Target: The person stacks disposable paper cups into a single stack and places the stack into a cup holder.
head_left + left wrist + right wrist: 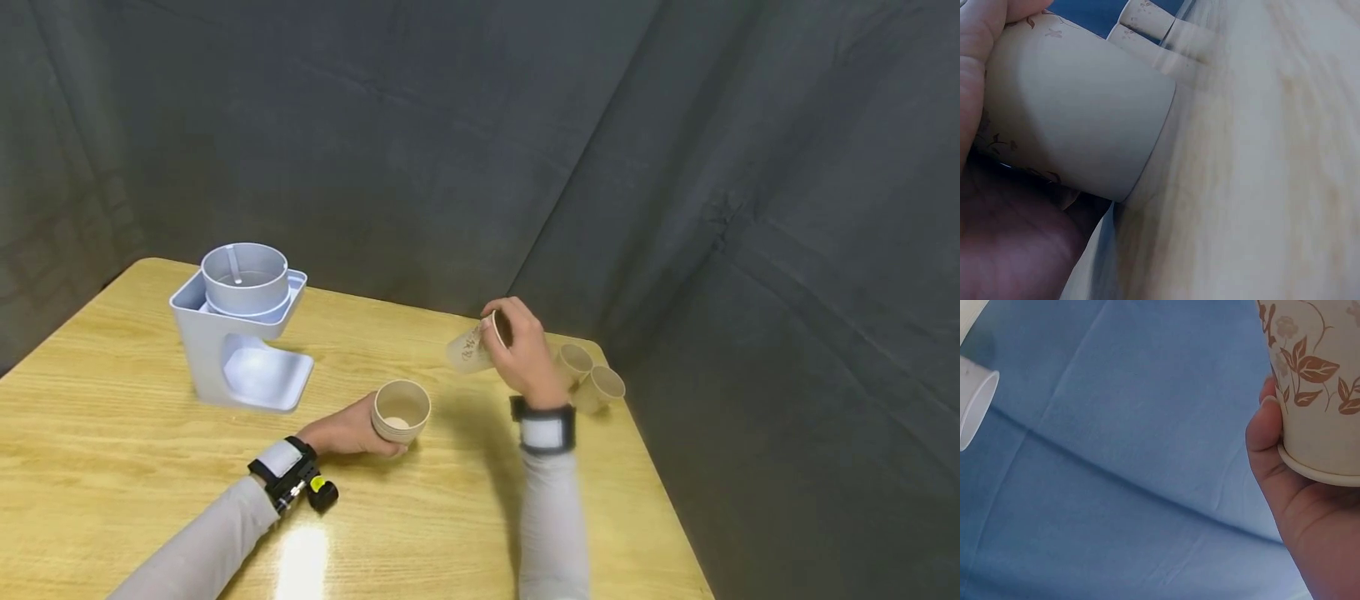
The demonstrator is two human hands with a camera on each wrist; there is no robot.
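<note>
In the head view my left hand (348, 429) grips a pale paper cup (401, 407) from its left side. That cup is upright, mouth up, with several stacked rims showing. The left wrist view has its plain lower wall (1079, 106) close up, with its base right at the tabletop. Off to the right, my right hand (525, 350) holds another paper cup (468, 352), tilted and raised over the table, with its mouth toward the palm. Brown leaf print covers this cup (1322, 431) in the right wrist view, and the fingers and thumb are around it near the rim.
Two more paper cups (576, 360) (606, 383) stand at the table's back right corner, partly behind the right hand. A pale blue-white stand (202, 358) with a round bowl (246, 292) on top is at back left. Dark cloth (420, 150) hangs behind the wooden table (420, 525).
</note>
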